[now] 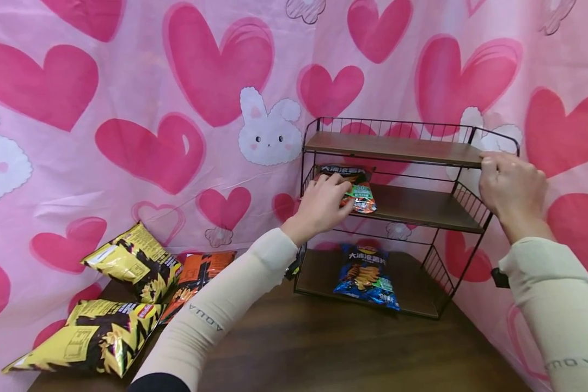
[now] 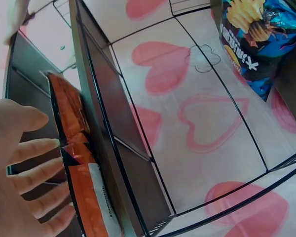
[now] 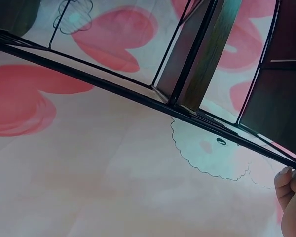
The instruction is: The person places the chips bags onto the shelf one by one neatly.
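Note:
My left hand (image 1: 322, 204) is at the left end of the middle shelf of a black wire rack, over an orange and black bag of chips (image 1: 361, 198). In the left wrist view its fingers are spread beside the flat-lying chip bag (image 2: 81, 148), fingertips right at the bag's edge. My right hand (image 1: 512, 188) grips the rack's front right corner at the top shelf (image 1: 392, 146); the right wrist view shows only part of that hand (image 3: 293, 202) at the black frame. On the bottom shelf a blue bag of chips (image 1: 367, 275) leans back, front outward.
To the left on the wooden table (image 1: 294, 348) lie two yellow and black chip bags (image 1: 139, 264) and an orange chip bag (image 1: 201, 272), partly behind my left forearm. A pink heart-print cloth (image 1: 215, 163) hangs close behind and beside the rack.

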Demonstrator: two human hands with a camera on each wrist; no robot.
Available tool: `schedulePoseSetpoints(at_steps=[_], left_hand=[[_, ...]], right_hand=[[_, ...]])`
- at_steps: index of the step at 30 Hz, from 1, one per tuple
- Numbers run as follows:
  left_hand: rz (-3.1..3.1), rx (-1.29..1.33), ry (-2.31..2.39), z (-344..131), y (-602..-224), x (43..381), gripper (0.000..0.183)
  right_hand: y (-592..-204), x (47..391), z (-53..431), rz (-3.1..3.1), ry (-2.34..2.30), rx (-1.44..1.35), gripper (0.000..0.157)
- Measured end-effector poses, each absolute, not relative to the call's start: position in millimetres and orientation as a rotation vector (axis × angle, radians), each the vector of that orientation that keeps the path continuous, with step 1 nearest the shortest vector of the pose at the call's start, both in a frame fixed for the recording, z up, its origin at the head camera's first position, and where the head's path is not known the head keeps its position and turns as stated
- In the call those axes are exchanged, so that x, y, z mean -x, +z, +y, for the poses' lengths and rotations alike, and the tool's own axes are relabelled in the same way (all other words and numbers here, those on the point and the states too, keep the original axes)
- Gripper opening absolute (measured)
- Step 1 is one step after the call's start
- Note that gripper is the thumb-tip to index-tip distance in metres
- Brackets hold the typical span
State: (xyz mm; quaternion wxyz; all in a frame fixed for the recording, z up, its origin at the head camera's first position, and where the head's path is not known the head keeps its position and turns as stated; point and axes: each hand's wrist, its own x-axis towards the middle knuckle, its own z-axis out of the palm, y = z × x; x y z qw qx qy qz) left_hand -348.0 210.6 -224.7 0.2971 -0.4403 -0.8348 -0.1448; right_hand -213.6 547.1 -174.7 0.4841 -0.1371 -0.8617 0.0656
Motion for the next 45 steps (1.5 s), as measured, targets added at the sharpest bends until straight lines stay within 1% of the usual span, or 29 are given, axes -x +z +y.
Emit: schedulePoseSetpoints(at_steps=[5,10,17,21,26,30,34,37,41,43,45], left_hand=[[-2.165,1.202,-0.389,191.1,-232.7,340.4,0.024],[-2.147,1.198,-0.454,167.2,-235.0,335.8,0.020],[-2.158,1.139,-0.553,122.1,-244.5,345.0,0.016],[-2.251,1.057,-0.620,97.4,-259.4,352.2,0.014],[-2.365,0.962,-0.707,68.9,-293.4,362.2,0.014],[-2.454,0.852,-0.744,44.5,-326.0,370.7,0.018],[-2.524,0.724,-0.771,21.1,-357.9,379.1,0.027],[-2.576,0.604,-0.768,2.9,-378.3,386.2,0.036],[-2.635,0.457,-0.696,-21.8,-401.6,396.1,0.050],[-2.662,0.416,-0.656,-31.3,-411.4,399.5,0.053],[-2.685,0.404,-0.609,-37.5,-419.0,401.3,0.050]], right_hand=[[-178.0,218.5,544.5,-2.109,0.175,0.352,0.056],[-175.6,218.8,545.5,-2.142,0.151,0.401,0.058],[-169.4,222.2,547.7,-2.128,0.131,0.396,0.057],[-169.2,222.7,548.7,-2.114,0.193,0.380,0.058],[-172.7,225.5,548.9,-2.064,0.302,0.354,0.058],[-177.0,230.1,548.8,-2.018,0.367,0.328,0.056],[-181.6,234.9,553.4,-1.909,0.458,0.205,0.053],[-183.9,237.7,555.1,-1.842,0.510,0.123,0.051],[-184.3,240.4,553.5,-1.839,0.529,0.120,0.053],[-184.7,242.5,554.3,-1.823,0.550,0.098,0.053],[-185.8,244.5,555.4,-1.804,0.570,0.077,0.052]])
